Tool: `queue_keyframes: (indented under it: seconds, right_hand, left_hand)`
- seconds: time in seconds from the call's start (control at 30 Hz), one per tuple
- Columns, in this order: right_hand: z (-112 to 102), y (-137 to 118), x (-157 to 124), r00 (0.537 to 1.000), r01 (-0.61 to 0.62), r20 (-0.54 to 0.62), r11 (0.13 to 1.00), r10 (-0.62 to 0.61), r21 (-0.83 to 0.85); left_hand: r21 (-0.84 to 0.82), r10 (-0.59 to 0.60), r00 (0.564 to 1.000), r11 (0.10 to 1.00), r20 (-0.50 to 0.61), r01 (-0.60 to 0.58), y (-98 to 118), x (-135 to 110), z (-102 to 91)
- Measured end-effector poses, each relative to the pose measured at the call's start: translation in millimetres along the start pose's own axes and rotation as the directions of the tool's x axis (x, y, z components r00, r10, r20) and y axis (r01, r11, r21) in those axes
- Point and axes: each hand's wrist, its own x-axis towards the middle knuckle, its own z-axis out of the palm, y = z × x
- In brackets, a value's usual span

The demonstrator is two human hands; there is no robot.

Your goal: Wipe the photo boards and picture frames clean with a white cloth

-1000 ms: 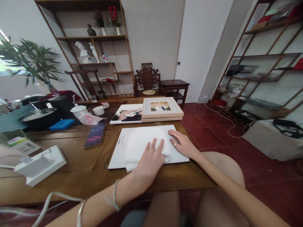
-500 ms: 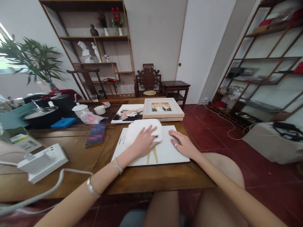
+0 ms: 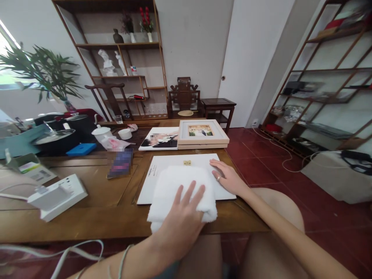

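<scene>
Wiping the white board [image 3: 171, 160] with a folded white cloth [image 3: 174, 186], pressed under the spread, flat left hand [image 3: 181, 219] at the near counter [image 3: 95, 197] edge; steadying its right side with the open right hand [image 3: 228, 178]. Next stroke likely needs even pressure.

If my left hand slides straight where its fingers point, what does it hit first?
Beyond the towel and white board, probably the stacked picture frames; depth is unclear.
</scene>
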Motion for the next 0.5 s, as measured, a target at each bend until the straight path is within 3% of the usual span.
queue_keyframes:
  seconds: [0.1, 0.2, 0.33, 0.43, 0.5]
  right_hand:
    - [-0.1, 0.6, -0.3, 1.000, -0.009, 0.005, 1.000, 0.009, 0.001]
    - [-1.1, -0.3, -0.2, 1.000, -0.011, 0.014, 1.000, 0.011, -0.003]
    - [-2.1, -2.6, 0.0, 1.000, -0.021, -0.004, 1.000, 0.021, 0.016]
    - [-2.3, -3.9, 0.3, 0.999, -0.037, -0.005, 0.999, 0.037, 0.016]
    - [-2.5, -4.5, 0.5, 0.999, -0.044, 0.005, 0.999, 0.044, 0.008]
  left_hand:
    - [-0.049, -0.062, 0.997, 0.997, 0.038, 0.064, -17.3, 9.8, 0.3]
    - [-0.085, -0.102, 0.987, 0.990, 0.127, 0.113, -54.0, 33.5, 1.7]
    - [-0.078, -0.123, 0.985, 0.988, 0.121, 0.133, -99.7, 55.5, 6.8]
    - [-0.050, -0.151, 0.981, 0.986, 0.117, 0.158, -116.7, 55.0, 9.4]
    - [-0.038, -0.174, 0.978, 0.983, 0.117, 0.180, -117.0, 47.1, 8.3]
